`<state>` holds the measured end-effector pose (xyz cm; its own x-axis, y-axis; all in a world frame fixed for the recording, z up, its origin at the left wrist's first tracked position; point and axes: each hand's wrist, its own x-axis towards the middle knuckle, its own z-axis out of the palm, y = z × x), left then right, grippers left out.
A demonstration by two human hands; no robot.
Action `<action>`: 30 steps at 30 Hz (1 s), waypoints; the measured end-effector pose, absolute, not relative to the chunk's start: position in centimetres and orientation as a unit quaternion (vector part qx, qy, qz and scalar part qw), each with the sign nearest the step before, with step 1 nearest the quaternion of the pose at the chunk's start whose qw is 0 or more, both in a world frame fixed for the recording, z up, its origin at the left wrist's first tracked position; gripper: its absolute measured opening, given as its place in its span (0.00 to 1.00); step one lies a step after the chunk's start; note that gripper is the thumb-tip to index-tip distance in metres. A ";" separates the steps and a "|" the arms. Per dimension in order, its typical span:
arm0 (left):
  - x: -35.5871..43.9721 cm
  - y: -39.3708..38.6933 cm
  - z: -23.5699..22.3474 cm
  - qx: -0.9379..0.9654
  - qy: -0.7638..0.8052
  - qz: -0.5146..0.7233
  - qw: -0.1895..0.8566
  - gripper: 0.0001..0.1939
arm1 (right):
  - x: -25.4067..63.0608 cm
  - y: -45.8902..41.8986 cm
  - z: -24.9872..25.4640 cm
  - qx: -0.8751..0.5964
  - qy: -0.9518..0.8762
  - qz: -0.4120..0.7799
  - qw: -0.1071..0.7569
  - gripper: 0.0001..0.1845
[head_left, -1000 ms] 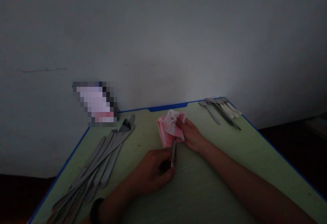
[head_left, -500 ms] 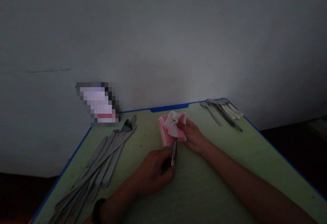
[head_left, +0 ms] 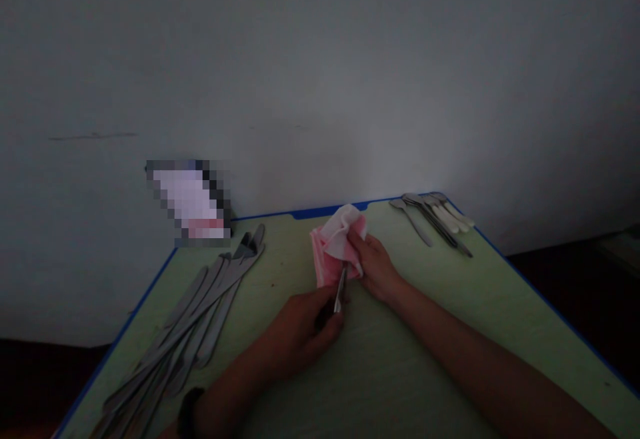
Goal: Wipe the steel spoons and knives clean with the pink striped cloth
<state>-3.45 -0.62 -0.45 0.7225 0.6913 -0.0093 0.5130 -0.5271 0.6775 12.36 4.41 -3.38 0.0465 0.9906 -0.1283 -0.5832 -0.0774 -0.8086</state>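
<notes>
My left hand (head_left: 313, 325) is closed around the handle of a metal piece of cutlery (head_left: 340, 290) at the middle of the table. Its far end disappears into a pink and white cloth (head_left: 333, 242), so I cannot tell which kind it is. Holding that cloth from the right, my right hand (head_left: 375, 262) has its thumb pressed on top of the folds. The cloth is bunched around the hidden end of the cutlery.
On the left lies a pile of table knives and other metal cutlery (head_left: 195, 319). Several spoons (head_left: 410, 219) and white-handled pieces (head_left: 447, 215) lie at the far right corner. A blurred-out phone-like device (head_left: 190, 202) leans on the wall (head_left: 320, 79) behind the green, blue-edged table (head_left: 425, 372).
The cloth's upper fold has risen a little and changed shape under my right thumb. The cutlery in my left hand has shifted slightly upward, toward the cloth.
</notes>
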 end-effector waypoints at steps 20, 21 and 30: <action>-3.8 -0.7 -1.0 0.871 0.312 0.148 0.350 0.06 | 12.4 4.7 -4.4 -0.398 -0.344 0.586 0.616 0.17; -3.7 -0.7 -1.1 0.868 0.320 0.147 0.350 0.06 | 12.4 4.7 -4.4 -0.395 -0.342 0.586 0.620 0.16; -3.2 -0.5 -1.0 0.841 0.353 0.146 0.382 0.10 | 12.4 4.8 -3.7 -0.351 -0.301 0.612 0.642 0.15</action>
<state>-3.21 -0.49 -1.01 0.7080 0.7058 -0.0250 0.4835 -0.4585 0.7457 12.37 4.77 -3.69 0.0694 0.9967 -0.0429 -0.5737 0.0046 -0.8190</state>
